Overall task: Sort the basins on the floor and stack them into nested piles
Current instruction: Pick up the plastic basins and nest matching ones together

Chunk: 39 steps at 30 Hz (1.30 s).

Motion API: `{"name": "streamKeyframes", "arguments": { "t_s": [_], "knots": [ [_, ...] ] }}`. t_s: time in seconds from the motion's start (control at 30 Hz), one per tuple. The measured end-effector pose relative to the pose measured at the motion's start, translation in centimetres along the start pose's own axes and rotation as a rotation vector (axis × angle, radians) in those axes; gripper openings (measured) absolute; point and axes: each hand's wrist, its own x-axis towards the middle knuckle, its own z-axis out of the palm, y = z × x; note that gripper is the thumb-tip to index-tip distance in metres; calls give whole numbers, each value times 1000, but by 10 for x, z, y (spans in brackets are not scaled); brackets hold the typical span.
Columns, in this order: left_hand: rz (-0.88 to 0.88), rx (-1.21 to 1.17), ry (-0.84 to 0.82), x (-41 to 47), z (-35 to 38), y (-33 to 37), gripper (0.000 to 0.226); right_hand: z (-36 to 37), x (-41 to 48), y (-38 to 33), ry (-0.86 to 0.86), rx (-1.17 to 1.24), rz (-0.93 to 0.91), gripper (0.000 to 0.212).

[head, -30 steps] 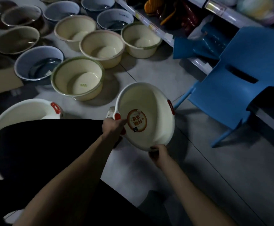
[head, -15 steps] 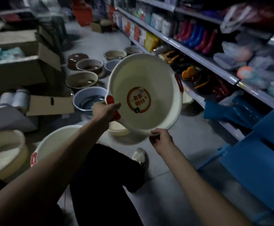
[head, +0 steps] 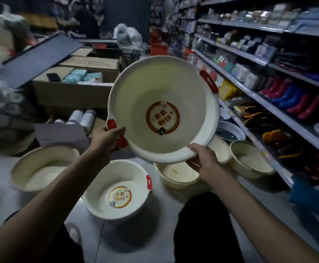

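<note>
Shop shelves [head: 265, 100] of boots and packets run down the right side, and an open cardboard box [head: 69, 93] sits on the left. A person holds a large white basin [head: 155, 84] up at chest height, tilted so its inside faces the camera. On the floor below lie a matching white basin [head: 99, 192] and three cream basins [head: 44, 168], all apart from one another. The left hand [head: 105, 137] grips the raised basin's red handle; the right hand [head: 202, 160] pinches its lower rim. A round red label [head: 162, 117] marks its bottom
</note>
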Motion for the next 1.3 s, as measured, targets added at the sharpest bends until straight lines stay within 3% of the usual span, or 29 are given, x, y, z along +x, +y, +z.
{"name": "streamKeyframes", "arguments": {
  "t_s": [0.13,0.23,0.43,0.5,0.6,0.73,0.8,0.87,0.97,1.17,1.3],
  "knots": [
    [-66,20,66,7,-69,-34,8,16,16,22,36,-81,-94,50],
    [-126,62,108,6,-105,-63,5,17,32,44,-11,-195,-101,49],
    [-321,266,51,17,-141,-119,25,-5,61,101,-44,-541,170,40],
    [-407,225,57,15,-149,-137,33,-14,62,115,-72,-692,249,35],
    [-464,120,111,9,-156,-162,28,-21,58,133,-128,-795,400,28],
    [-490,38,117,4,-159,-185,42,-19,60,152,-132,-757,414,30],
    [-498,101,109,1,-159,-193,38,-14,66,160,-105,-690,379,37],
    [-573,151,101,-5,-158,-204,32,-7,73,166,-72,-619,345,48],
    [-713,95,48,-18,-146,-212,39,3,78,172,-56,-566,316,44],
    [-703,60,122,-17,-123,-217,28,26,85,179,-78,-420,225,44],
    [-679,18,183,12,-136,-230,33,48,92,195,-140,-278,331,43]
  ]
}}
